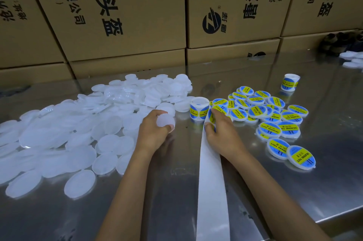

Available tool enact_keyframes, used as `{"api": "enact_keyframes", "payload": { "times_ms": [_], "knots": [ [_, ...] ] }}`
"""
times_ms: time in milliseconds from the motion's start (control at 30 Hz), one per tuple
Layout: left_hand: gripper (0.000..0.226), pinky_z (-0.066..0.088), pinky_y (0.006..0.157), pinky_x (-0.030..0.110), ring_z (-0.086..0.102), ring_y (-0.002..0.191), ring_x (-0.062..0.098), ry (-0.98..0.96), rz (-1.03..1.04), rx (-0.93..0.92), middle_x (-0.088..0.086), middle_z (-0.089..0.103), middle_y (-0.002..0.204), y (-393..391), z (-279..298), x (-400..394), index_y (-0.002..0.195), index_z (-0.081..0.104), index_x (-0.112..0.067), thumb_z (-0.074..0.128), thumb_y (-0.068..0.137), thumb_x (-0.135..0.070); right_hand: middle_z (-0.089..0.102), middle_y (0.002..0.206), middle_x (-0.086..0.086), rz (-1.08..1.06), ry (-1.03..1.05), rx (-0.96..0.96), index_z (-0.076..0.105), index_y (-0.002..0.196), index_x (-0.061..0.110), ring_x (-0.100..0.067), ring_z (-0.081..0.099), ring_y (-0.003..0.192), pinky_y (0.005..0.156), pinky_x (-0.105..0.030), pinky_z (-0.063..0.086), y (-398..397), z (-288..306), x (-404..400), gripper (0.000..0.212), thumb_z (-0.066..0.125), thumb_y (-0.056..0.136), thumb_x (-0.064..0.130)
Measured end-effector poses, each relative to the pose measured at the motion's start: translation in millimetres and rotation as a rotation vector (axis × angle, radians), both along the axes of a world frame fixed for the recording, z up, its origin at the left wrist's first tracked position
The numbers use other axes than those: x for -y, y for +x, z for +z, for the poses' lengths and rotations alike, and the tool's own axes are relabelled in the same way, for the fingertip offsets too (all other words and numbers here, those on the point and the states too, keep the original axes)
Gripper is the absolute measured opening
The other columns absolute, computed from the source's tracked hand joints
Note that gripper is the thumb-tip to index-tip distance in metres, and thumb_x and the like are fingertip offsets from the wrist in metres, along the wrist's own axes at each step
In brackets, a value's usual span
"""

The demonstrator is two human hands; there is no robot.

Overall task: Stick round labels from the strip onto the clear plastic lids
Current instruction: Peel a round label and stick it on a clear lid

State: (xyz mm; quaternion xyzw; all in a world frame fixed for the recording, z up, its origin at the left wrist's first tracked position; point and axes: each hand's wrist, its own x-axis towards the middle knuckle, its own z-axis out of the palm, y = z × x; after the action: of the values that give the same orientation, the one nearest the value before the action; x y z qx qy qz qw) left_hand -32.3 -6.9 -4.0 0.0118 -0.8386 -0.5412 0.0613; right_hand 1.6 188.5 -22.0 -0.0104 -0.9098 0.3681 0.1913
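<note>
Bench of polished metal carries all task items, with the label roll standing near its centre as the reference. Left of the roll, a large heap of unlabelled clear lids spreads across the surface. Right of the roll lies a cluster of labelled lids bearing blue-and-yellow stickers. A second roll stands beyond that cluster. Just left of the reference roll, the left hand grips one clear lid with curled fingers. Just right of it, the right hand pinches the strip where a round label sits; the white backing trails toward the near bench edge. Cardboard cartons are stacked behind the bench.
</note>
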Motion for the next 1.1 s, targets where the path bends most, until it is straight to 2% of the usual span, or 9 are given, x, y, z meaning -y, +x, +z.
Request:
{"api": "enact_keyframes", "payload": {
  "times_ms": [100, 233, 400, 533, 600, 700, 833, 1000, 1100],
  "knots": [
    [0.035, 0.059, 0.078, 0.037, 0.061, 0.105, 0.026, 0.195, 0.001, -0.001, 0.003, 0.062, 0.116, 4, 4, -4, 0.114, 0.066, -0.022, 0.076, 0.084, -0.007, 0.057, 0.126, -0.015, 0.042, 0.042, 0.040, 0.052, 0.128, 0.000, -0.031, 0.049, 0.119, 0.099, -0.037, 0.039, 4, -1, 1, 0.036, 0.055, 0.096, 0.016],
    [0.034, 0.054, 0.060, 0.024, 0.064, 0.091, 0.016, 0.390, -0.060, -0.055, 0.000, 0.065, 0.114, 11, 8, -13, 0.114, 0.067, -0.020, 0.073, 0.086, -0.003, 0.053, 0.140, -0.003, 0.083, 0.186, 0.065, 0.048, 0.141, 0.017, -0.019, 0.036, 0.138, 0.108, -0.029, 0.023, 9, -6, 6, 0.054, 0.065, 0.091, 0.031],
    [0.028, 0.060, 0.075, 0.032, 0.067, 0.073, 0.008, 0.346, -0.172, -0.031, 0.004, 0.068, 0.111, 15, 6, -28, 0.119, 0.065, -0.016, 0.068, 0.093, -0.008, 0.059, 0.127, 0.007, 0.100, 0.229, 0.022, 0.057, 0.133, 0.030, -0.013, 0.041, 0.131, 0.105, -0.028, 0.028, 12, -5, 9, 0.057, 0.072, 0.082, 0.049],
    [0.019, 0.056, 0.090, 0.030, 0.069, 0.101, 0.022, 0.270, -0.210, -0.012, 0.008, 0.070, 0.116, 13, -2, -33, 0.119, 0.059, -0.019, 0.061, 0.100, -0.018, 0.055, 0.096, 0.013, 0.151, 0.269, -0.007, 0.062, 0.126, 0.036, -0.012, 0.049, 0.114, 0.094, -0.025, 0.031, 19, -5, 10, 0.048, 0.068, 0.083, 0.054],
    [0.020, 0.053, 0.099, 0.034, 0.068, 0.110, 0.026, 0.253, -0.233, 0.003, 0.011, 0.070, 0.119, 10, -5, -33, 0.122, 0.056, -0.016, 0.057, 0.102, -0.017, 0.060, 0.098, 0.009, 0.168, 0.256, -0.001, 0.064, 0.123, 0.036, -0.013, 0.050, 0.113, 0.096, -0.029, 0.034, 21, -6, 9, 0.037, 0.065, 0.088, 0.047],
    [0.020, 0.056, 0.095, 0.030, 0.075, 0.097, 0.020, 0.276, -0.289, 0.015, 0.008, 0.074, 0.107, 7, -9, -33, 0.124, 0.052, -0.011, 0.051, 0.104, -0.013, 0.063, 0.117, 0.006, 0.183, 0.223, 0.033, 0.064, 0.126, 0.033, -0.013, 0.049, 0.123, 0.109, -0.032, 0.031, 23, -9, 4, 0.036, 0.063, 0.090, 0.035],
    [0.029, 0.055, 0.097, 0.035, 0.075, 0.097, 0.021, 0.202, -0.293, 0.006, 0.009, 0.074, 0.107, 5, -12, -34, 0.133, 0.045, -0.011, 0.049, 0.105, -0.015, 0.057, 0.136, 0.018, 0.184, 0.197, 0.062, 0.062, 0.128, 0.035, -0.009, 0.037, 0.137, 0.115, -0.027, 0.020, 25, -12, 2, 0.039, 0.066, 0.090, 0.037],
    [0.033, 0.053, 0.100, 0.042, 0.069, 0.108, 0.026, 0.088, -0.266, -0.015, 0.013, 0.069, 0.119, 4, -12, -34, 0.137, 0.043, -0.015, 0.050, 0.105, -0.022, 0.060, 0.127, 0.025, 0.146, 0.165, 0.013, 0.069, 0.114, 0.036, -0.006, 0.042, 0.127, 0.099, -0.021, 0.020, 25, -12, 4, 0.030, 0.073, 0.085, 0.038],
    [0.034, 0.055, 0.097, 0.034, 0.072, 0.102, 0.019, 0.098, -0.269, -0.010, 0.008, 0.072, 0.111, 4, -12, -33, 0.138, 0.043, -0.015, 0.050, 0.105, -0.021, 0.064, 0.117, 0.024, 0.132, 0.176, -0.007, 0.068, 0.110, 0.039, -0.006, 0.043, 0.121, 0.091, -0.020, 0.018, 25, -11, 6, 0.026, 0.072, 0.085, 0.039]
  ]
}}
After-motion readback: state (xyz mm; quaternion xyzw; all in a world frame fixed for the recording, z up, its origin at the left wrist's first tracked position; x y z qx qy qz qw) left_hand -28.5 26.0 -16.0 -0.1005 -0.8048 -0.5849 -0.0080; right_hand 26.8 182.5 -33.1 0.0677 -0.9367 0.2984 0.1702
